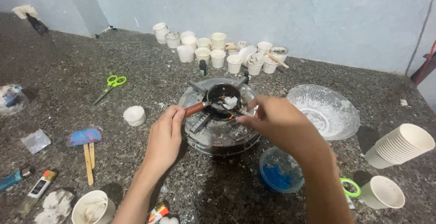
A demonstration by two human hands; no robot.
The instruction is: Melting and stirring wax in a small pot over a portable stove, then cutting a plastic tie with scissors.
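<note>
Head view, looking down on a dark speckled stone table [68, 69] set against a pale blue wall.

At the centre sits a round metal burner [218, 135] with a pot stand. On it rests a small dark melting pan [223, 96], placed over the middle where a small orange flame shows under its rim. Inside the pan lies a white lump of wax [230, 101], apparently set there to soften.

The left hand [165, 137] is closed around the pan's reddish-brown handle [195, 109], which sticks out toward the person; the grip seems to steady the pan on the stand. The right hand [277, 119] reaches in from the right with fingers pinched narrow at the pan's near edge, close to the flame. Whether it holds something small I cannot tell.

Around the burner, within easy reach: a clear glass bowl [324, 110] to the right, a small bowl of blue material [280, 172] in front, a stack of paper cups [399, 146] lying on its side and one single cup [383, 192] at far right. Behind, many small white cups [218, 51] cluster by the wall. To the left lie green-handled scissors [111, 85], a white wax block [135, 115], wooden sticks [89, 160] and a lighter [42, 184].
</note>
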